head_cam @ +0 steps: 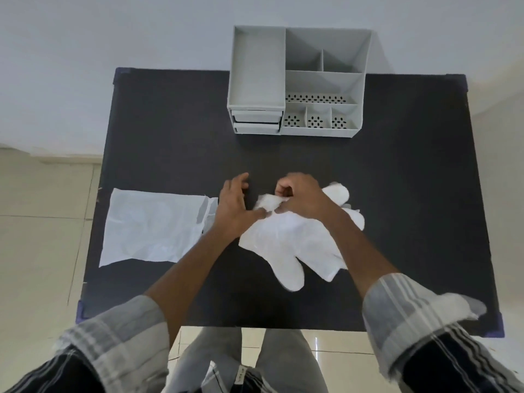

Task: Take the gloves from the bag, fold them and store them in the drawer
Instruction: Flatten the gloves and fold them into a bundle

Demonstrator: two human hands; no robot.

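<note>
We see the thin white translucent plastic gloves (295, 239) lying spread on the black rectangular table (397, 180), a little right of its middle, finger ends pointing toward four and six o'clock. Their cuff edge at the eleven o'clock side is lifted and crumpled. Our right hand (302, 198) is curled closed over that raised edge, pinching it between thumb and fingers. Our left hand (236, 205) sits just at nine o'clock of it, fingers loosely spread, its thumb and forefinger tip touching the same bunched edge; we cannot tell whether it truly grips the plastic.

At nine o'clock from the gloves, just beside the left wrist, the flat white plastic bag (150, 226) lies on the table, its open mouth facing the hands. At twelve o'clock, well apart at the far table edge, stands the light grey plastic desk organiser (297, 83), with open compartments on top and two small drawers (256, 121) stacked at its front left; the upper one stands slightly ajar. Striped grey sleeves (402, 316) cover both forearms.
</note>
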